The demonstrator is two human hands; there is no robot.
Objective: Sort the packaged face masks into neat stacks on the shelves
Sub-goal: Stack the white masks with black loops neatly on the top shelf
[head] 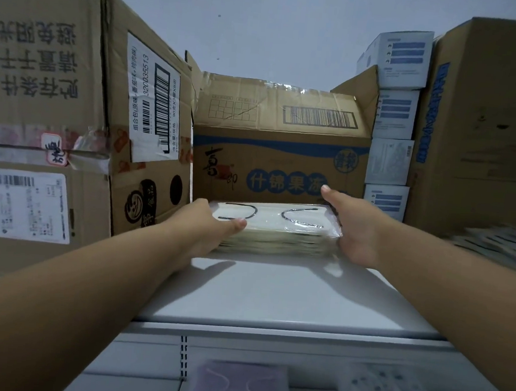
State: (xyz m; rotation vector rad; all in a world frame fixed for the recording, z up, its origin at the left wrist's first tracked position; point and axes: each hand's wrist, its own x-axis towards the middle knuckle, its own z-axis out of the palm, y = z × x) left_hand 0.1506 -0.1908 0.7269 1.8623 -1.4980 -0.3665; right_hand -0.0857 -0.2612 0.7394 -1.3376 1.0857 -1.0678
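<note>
At nine o'clock, large taped brown cardboard carton [72, 112]; our left hand [208, 225] grips left end of cream stack of clear-wrapped face masks [275, 230], thumb on top; stack sits on white metal shelf [273, 295] at twelve o'clock, close against brown jelly carton [281, 154]; our right hand [352, 230] presses right end, fingers straight; we judge slippery wraps could fan out if squeeze uneven; at three o'clock, blurred loose masks [499, 245].

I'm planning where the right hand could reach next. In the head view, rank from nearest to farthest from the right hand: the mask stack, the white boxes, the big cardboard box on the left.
1. mask stack, touching the right hand.
2. white boxes, behind it, to the right.
3. big cardboard box, far left.
</note>
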